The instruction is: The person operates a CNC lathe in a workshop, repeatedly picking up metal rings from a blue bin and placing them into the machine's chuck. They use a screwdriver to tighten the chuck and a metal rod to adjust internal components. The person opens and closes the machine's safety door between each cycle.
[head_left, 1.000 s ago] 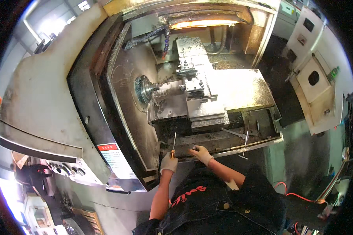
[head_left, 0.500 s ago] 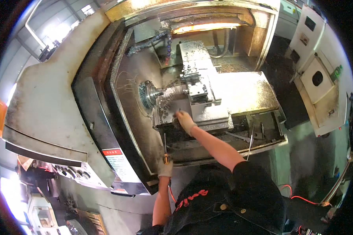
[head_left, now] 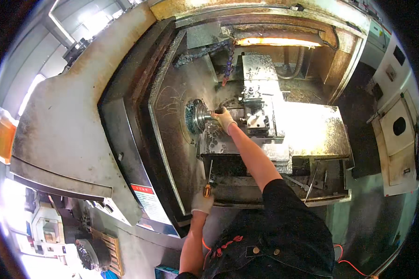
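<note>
My left hand point(head_left: 202, 202), in a pale work glove, is closed round the orange-and-black handle of a screwdriver point(head_left: 207, 189). Its long thin shaft points up toward the lathe bed, just outside the front edge of the machine. My right hand point(head_left: 226, 121), also gloved, reaches into the lathe at the front of the chuck point(head_left: 196, 116). Its fingers are closed at a small dark part beside the chuck's shiny nose; the glove hides most of it, so its kind cannot be told. Right of this hand stands the tool post point(head_left: 257, 120) on the cross slide.
A segmented coolant hose point(head_left: 229, 65) hangs above the chuck, under a lit lamp point(head_left: 277, 42). A light metal cover point(head_left: 314, 130) spans the bed at right. Metal rods point(head_left: 313, 180) lean in the front tray. The open machine door point(head_left: 125, 135) stands at left.
My right hand has moved from above the bed's front up to the chuck nose. My left hand still holds the screwdriver. The whole view has shifted, with the machine now further right.
</note>
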Demonstrator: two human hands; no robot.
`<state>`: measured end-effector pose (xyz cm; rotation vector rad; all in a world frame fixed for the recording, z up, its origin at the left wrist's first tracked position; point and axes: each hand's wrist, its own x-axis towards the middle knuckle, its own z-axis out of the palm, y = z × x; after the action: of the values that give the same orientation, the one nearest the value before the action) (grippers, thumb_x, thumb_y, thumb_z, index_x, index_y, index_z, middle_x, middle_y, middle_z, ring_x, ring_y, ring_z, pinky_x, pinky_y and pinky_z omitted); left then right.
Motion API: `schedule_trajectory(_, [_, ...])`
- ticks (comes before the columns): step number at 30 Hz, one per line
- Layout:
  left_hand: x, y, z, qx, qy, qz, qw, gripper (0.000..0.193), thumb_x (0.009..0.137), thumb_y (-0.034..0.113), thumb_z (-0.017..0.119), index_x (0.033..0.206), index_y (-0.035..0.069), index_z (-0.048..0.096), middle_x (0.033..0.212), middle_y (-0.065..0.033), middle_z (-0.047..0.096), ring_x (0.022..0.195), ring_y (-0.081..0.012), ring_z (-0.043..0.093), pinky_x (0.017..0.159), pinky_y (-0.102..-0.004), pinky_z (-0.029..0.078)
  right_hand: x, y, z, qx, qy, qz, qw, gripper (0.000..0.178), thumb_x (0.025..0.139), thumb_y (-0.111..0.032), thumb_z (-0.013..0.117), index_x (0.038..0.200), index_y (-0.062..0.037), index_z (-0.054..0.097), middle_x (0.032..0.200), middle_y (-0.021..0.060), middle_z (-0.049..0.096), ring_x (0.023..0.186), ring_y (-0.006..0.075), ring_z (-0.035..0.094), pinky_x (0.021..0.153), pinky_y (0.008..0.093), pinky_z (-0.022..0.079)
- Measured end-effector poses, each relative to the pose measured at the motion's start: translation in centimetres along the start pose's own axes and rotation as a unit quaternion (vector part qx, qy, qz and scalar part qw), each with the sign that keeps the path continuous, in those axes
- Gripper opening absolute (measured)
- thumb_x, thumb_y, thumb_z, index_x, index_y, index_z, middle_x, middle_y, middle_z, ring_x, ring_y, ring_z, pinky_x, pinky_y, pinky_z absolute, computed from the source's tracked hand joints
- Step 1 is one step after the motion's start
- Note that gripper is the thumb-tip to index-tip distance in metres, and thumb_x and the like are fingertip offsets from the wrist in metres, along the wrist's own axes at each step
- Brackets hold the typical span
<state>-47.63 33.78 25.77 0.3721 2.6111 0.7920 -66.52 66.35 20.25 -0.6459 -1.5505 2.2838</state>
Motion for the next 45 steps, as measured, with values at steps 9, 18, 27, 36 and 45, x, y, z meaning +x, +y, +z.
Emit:
schedule_trajectory(9, [7.6, 6.1, -1.1, 0.084, 0.040, 0.018, 0.995, 0.036, 0.077, 0.026, 0.055, 0.107, 0.006, 0.056, 0.095, -0.0268, 0.061, 0.091, -0.0444, 0.058, 0.080, -0.0508, 0.045, 7.2, 6.3, -1.9, -0.701, -0.048, -0.265, 0.660, 0.020, 0.075, -0.009, 0.062, 0.095, -0.0113, 0.062, 0.089, 0.0079, 0.065, 0.084, 0.0208, 0.063, 0.086, 0.0360, 0.044])
schedule_trajectory(18, [9.7, 3.4, 0.3, 0.114, 0.029, -0.004, 0.993, 0.031, 0.076, 0.027, 0.062, 0.100, 0.008, 0.063, 0.095, -0.0197, 0.065, 0.090, -0.0347, 0.063, 0.079, -0.0424, 0.050, 4.9, 6.8, -1.5, -0.173, 0.071, 0.072, 0.980, 0.055, 0.088, -0.046, 0.046, 0.116, -0.0003, 0.058, 0.116, 0.0231, 0.059, 0.113, 0.0350, 0.053, 0.094, 0.0376, 0.040])
schedule_trajectory(27, [12.0, 11.1, -2.3, 0.182, 0.008, -0.011, 0.983, 0.035, 0.077, 0.022, 0.054, 0.105, 0.003, 0.060, 0.098, -0.0262, 0.063, 0.093, -0.0435, 0.060, 0.082, -0.0489, 0.047, -0.3, 4.5, -1.9, 0.047, 0.093, 0.009, 0.994, 0.044, 0.086, -0.035, 0.057, 0.113, -0.0001, 0.060, 0.106, 0.0125, 0.064, 0.099, 0.0201, 0.058, 0.086, 0.0313, 0.043])
schedule_trajectory(36, [15.3, 6.9, -1.1, 0.061, 0.020, 0.036, 0.997, 0.029, 0.069, 0.023, 0.062, 0.081, -0.003, 0.064, 0.070, -0.0198, 0.063, 0.066, -0.0314, 0.064, 0.062, -0.0414, 0.049, -0.4, 4.4, -2.6, 0.162, 0.053, -0.029, 0.985, 0.020, 0.085, -0.016, 0.064, 0.102, -0.0043, 0.060, 0.087, 0.0037, 0.061, 0.076, 0.0140, 0.056, 0.066, 0.0293, 0.047])
schedule_trajectory(45, [13.8, 4.7, -0.9, 0.029, -0.066, 0.012, 0.997, 0.034, 0.068, 0.024, 0.066, 0.092, 0.001, 0.064, 0.086, -0.0203, 0.064, 0.080, -0.0339, 0.062, 0.073, -0.0403, 0.047, -2.0, 2.8, -2.0, 0.244, 0.010, -0.016, 0.970, 0.031, 0.080, -0.016, 0.071, 0.106, -0.0096, 0.055, 0.090, 0.0026, 0.058, 0.074, 0.0144, 0.054, 0.062, 0.0292, 0.046])
